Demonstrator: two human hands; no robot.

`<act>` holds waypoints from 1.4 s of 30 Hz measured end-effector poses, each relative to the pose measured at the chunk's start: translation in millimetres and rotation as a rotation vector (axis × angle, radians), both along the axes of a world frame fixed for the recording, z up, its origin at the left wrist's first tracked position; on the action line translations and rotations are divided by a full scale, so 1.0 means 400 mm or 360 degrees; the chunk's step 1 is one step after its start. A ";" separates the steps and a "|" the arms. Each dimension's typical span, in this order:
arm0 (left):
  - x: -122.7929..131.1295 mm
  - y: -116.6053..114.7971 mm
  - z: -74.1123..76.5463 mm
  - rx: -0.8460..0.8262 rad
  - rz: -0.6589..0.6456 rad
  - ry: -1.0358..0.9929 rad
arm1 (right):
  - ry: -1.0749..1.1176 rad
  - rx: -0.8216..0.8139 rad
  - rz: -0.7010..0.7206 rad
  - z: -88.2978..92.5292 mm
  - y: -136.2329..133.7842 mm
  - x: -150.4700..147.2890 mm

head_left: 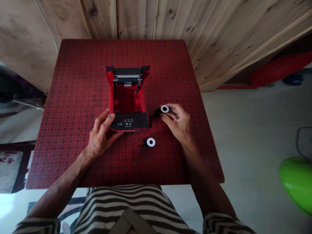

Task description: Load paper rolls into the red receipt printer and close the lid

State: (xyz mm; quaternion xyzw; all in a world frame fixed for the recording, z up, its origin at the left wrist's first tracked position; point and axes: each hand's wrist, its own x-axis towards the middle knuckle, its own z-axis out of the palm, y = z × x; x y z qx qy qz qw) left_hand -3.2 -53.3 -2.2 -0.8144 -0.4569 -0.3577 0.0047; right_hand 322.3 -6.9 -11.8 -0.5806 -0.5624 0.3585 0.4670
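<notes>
A red-and-black printer (129, 121) stands on the table with its lid (128, 72) raised and its red inner bay (125, 99) exposed. My left hand (99, 134) grips its front left corner, fingers on the side and top edge, thumb along the front. To the right of the printer, my right hand (177, 121) pinches a small paper roll (164, 109) between thumb and fingers, its white ring-shaped end facing up. A second small paper roll (151, 142) rests on the table in front of the printer's right corner, touched by neither hand.
The table (80, 65) has a red patterned top. Behind it rises a wooden plank wall (151, 19). On the floor to the right is a bright green rounded object (297, 182); a red object (280, 70) lies farther back. A dark piece of furniture (18, 162) stands at the left.
</notes>
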 end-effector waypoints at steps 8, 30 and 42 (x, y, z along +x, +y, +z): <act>-0.003 0.008 0.001 -0.0005 -0.0026 0.0013 | -0.0388 0.0077 -0.0047 0.039 -0.072 0.024; -0.005 -0.004 0.000 -0.0099 -0.0044 -0.0077 | -0.0670 0.0178 0.0661 0.227 -0.160 -0.072; -0.004 -0.011 0.006 -0.0145 -0.0047 -0.0096 | -0.1885 0.0181 0.1128 0.326 0.113 -0.303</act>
